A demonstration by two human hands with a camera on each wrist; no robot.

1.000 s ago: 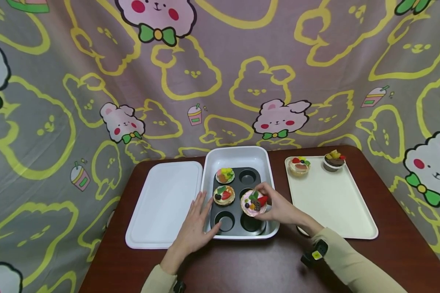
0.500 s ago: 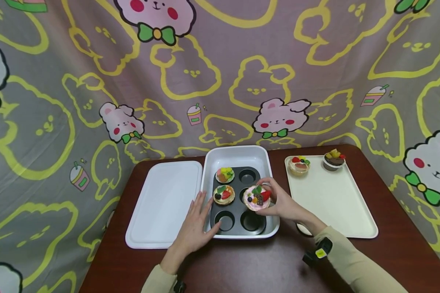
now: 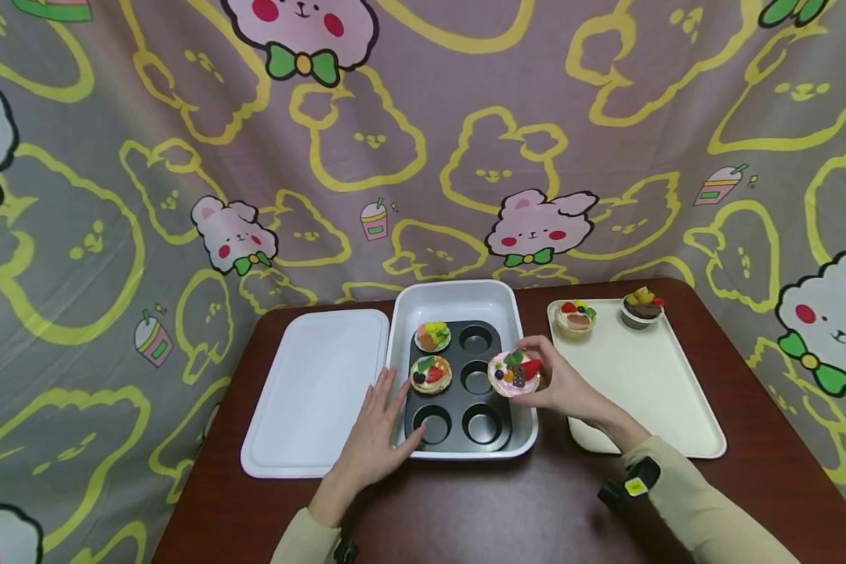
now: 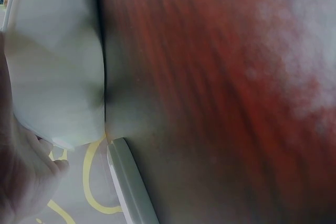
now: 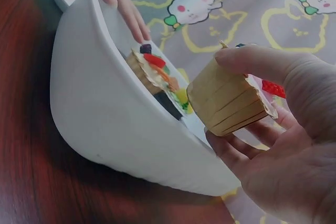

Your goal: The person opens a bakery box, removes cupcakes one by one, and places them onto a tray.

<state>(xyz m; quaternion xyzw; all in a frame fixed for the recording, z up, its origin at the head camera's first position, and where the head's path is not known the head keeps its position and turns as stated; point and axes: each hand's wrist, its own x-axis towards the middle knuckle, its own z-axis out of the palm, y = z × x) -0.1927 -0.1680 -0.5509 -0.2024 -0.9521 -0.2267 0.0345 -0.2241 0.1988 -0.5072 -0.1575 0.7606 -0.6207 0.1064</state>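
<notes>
My right hand (image 3: 571,394) grips a fruit tart (image 3: 511,374) with pink cream, a strawberry and a green leaf, held over the right rim of a white basin (image 3: 458,294). In the right wrist view the tart's pale fluted side (image 5: 226,98) shows between thumb and fingers. A dark muffin tin (image 3: 455,399) lies in the basin. Its left column holds a fruit-topped tart (image 3: 431,376) in the middle cup and another dessert (image 3: 433,337) with yellow topping in the back cup. My left hand (image 3: 374,439), fingers spread and mostly straight, rests at the basin's left edge.
Right of the basin lies a cream tray (image 3: 641,392), bearing a fruit tart (image 3: 575,319) and a chocolate cupcake (image 3: 641,309) along its back. A white lid-like board (image 3: 317,392) lies on the left. Patterned cloth (image 3: 423,157) hangs behind the brown table (image 3: 479,509).
My right hand has lifted the pink tart out from above the tin's front right cups and carried it right, to the basin's rim. My left hand has stayed in place.
</notes>
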